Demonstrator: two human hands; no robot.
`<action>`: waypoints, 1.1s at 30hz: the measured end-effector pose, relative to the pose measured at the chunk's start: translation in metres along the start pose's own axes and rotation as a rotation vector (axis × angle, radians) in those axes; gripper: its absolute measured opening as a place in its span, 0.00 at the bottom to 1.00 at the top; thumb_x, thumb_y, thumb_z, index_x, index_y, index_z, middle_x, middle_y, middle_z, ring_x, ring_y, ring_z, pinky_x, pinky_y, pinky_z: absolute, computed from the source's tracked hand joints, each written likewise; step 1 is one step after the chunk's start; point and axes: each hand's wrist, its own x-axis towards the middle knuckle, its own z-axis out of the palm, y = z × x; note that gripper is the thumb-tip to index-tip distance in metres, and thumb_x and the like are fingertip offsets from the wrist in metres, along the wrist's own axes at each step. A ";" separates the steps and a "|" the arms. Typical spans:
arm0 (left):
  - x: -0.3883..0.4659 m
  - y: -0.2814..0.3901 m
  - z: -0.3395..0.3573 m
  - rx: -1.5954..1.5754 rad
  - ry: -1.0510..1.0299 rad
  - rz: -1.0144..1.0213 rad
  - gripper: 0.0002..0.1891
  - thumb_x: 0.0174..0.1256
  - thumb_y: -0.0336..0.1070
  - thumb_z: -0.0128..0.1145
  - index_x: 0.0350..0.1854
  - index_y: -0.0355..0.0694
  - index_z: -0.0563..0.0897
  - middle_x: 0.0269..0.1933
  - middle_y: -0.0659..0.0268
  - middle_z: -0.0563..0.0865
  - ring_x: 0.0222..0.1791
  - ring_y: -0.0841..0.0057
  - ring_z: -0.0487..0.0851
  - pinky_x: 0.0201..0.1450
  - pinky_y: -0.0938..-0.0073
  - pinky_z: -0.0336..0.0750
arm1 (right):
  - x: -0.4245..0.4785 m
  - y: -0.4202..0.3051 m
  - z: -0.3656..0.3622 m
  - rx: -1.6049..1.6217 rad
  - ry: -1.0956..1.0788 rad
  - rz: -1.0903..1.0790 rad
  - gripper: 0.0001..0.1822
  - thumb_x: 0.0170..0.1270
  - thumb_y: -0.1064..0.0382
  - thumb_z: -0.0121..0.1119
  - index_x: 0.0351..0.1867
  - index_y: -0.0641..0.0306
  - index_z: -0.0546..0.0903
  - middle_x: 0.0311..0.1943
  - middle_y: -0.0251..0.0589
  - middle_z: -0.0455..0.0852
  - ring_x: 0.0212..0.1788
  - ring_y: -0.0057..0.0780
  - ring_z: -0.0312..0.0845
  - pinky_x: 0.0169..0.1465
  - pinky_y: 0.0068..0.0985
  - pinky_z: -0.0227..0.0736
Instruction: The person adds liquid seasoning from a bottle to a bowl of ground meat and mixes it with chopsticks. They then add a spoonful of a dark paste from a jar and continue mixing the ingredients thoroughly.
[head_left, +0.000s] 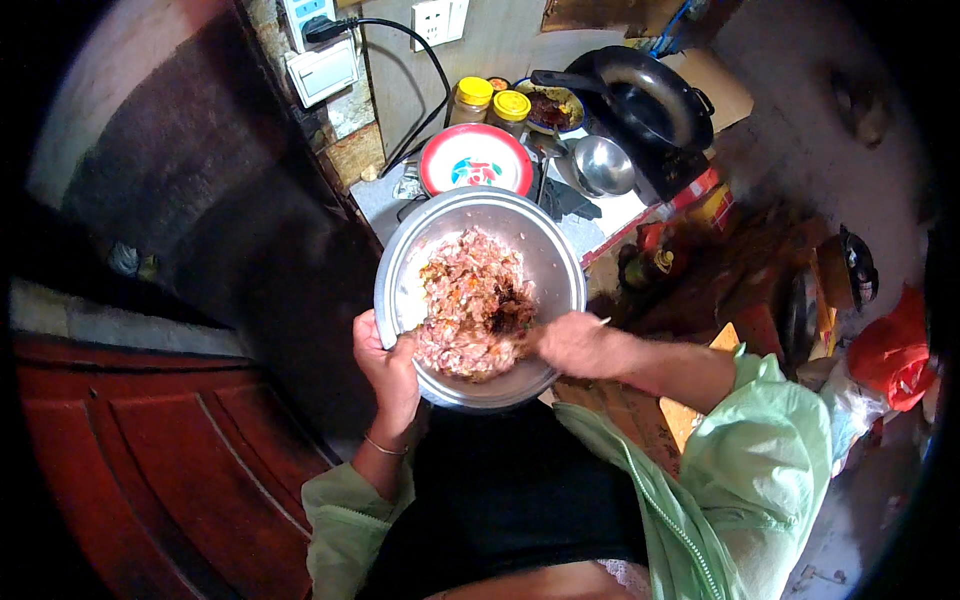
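Note:
A steel mixing bowl (559, 247) is held in front of my body, with minced meat (469, 274) lying in it. Dark sauce or seasoning (510, 307) colours the right part of the meat. My left hand (386, 367) grips the bowl's left rim, thumb over the edge and fingers around the outside. At the bowl's lower right, my right hand (577, 345) is closed and blurred. The pale end of a thin stick-like utensil (604, 321) pokes out of that fist; its other end is hidden or lost in blur.
Behind the bowl, a small table (596, 229) bears a red-rimmed enamel plate (476, 161), yellow-lidded jars (474, 91), a bowl of dark sauce (551, 109) and a small metal bowl (604, 165). A black wok (652, 101) stands farther right. A cable (427, 45) runs down from the wall socket.

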 end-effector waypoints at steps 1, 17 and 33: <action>-0.002 0.001 0.000 -0.006 0.014 -0.012 0.17 0.47 0.17 0.51 0.43 0.33 0.71 0.39 0.65 0.79 0.38 0.83 0.77 0.47 0.81 0.72 | 0.004 -0.009 -0.007 0.085 0.068 0.035 0.13 0.55 0.66 0.48 0.40 0.68 0.77 0.24 0.47 0.84 0.29 0.42 0.83 0.29 0.39 0.76; -0.005 -0.009 -0.006 -0.079 0.013 -0.012 0.17 0.47 0.16 0.47 0.42 0.33 0.70 0.38 0.67 0.77 0.36 0.84 0.75 0.44 0.83 0.71 | 0.025 -0.021 -0.025 0.076 0.088 0.127 0.10 0.53 0.67 0.51 0.34 0.65 0.81 0.28 0.49 0.85 0.32 0.40 0.84 0.34 0.37 0.79; -0.008 -0.016 -0.012 -0.007 -0.026 -0.025 0.17 0.47 0.17 0.47 0.42 0.33 0.71 0.37 0.67 0.77 0.37 0.85 0.75 0.45 0.82 0.70 | 0.055 0.002 -0.032 0.034 0.105 0.375 0.13 0.55 0.64 0.51 0.41 0.64 0.78 0.25 0.46 0.85 0.29 0.40 0.84 0.31 0.36 0.78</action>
